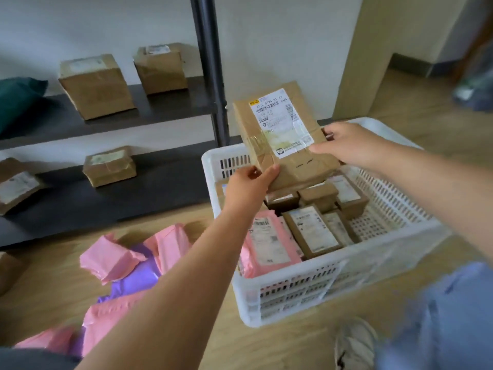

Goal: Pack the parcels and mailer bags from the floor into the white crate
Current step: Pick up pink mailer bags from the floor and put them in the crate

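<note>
parcel label (281,122) | "FUA" | "795" (other print too blurred)

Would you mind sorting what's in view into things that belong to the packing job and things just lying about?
Job: brown parcel held by left hand and right hand; white crate; pink and purple mailer bags on the floor.
Lying about: boxes on the shelves; dark green bag.

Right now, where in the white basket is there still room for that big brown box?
The bare spot in the white crate lies along its right wall, beside the small brown parcels. The left side is crowded: the pink mailer fills it. Both hands, left hand and right hand, hold the cardboard parcel above.
</note>
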A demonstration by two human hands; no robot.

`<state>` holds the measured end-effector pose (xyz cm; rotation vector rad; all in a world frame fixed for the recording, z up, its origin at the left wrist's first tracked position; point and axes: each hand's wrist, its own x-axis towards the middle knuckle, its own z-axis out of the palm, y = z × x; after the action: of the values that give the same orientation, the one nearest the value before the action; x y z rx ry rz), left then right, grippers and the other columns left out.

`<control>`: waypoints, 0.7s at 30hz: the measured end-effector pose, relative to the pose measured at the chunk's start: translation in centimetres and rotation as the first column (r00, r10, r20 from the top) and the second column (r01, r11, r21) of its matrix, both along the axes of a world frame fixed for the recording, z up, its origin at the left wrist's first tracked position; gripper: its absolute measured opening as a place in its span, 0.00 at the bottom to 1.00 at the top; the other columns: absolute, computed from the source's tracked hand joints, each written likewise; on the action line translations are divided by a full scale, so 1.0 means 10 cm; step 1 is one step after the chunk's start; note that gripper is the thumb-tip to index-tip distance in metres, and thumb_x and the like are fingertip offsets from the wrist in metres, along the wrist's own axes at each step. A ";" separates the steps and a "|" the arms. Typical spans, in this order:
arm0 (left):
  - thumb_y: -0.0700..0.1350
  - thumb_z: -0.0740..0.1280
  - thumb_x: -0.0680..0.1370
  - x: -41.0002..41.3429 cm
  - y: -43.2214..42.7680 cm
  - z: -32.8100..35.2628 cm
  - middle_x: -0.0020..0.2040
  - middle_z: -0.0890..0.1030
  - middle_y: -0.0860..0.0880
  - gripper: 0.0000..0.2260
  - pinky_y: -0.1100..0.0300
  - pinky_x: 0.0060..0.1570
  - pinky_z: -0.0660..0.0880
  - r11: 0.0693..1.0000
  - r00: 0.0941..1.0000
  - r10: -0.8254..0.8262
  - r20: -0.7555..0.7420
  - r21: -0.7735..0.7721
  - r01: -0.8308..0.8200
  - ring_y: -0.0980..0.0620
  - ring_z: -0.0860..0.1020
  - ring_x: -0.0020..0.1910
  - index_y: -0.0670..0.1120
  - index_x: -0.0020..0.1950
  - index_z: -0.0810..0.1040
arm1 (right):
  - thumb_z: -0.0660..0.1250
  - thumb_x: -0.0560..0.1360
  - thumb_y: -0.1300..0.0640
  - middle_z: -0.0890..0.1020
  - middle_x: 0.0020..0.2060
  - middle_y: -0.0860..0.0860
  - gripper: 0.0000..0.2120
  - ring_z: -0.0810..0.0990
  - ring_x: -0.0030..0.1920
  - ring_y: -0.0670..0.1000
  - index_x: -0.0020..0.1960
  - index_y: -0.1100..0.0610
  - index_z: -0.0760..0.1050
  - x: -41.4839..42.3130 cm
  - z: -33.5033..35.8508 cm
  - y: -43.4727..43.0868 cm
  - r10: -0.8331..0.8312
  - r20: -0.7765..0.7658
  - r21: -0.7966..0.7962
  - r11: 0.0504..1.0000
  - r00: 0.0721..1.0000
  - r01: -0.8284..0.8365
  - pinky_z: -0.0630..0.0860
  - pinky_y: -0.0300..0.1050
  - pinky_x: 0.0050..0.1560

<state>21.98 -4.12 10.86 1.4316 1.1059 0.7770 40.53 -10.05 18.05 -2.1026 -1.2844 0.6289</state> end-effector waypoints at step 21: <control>0.55 0.68 0.76 2.04 -0.15 -0.93 0.51 0.82 0.47 0.20 0.51 0.51 0.81 0.863 0.860 -0.477 -0.182 -0.280 0.420 0.46 0.83 0.47 0.45 0.62 0.75 | 0.66 0.76 0.59 0.80 0.51 0.59 0.13 0.82 0.48 0.59 0.58 0.62 0.72 1.77 -0.79 -0.14 -0.230 0.120 -0.611 0.750 0.966 0.254 0.79 0.54 0.54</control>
<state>42.34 -5.63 1.56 1.5314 0.9481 0.1291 58.22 -11.42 10.11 -2.7705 -0.8493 1.0042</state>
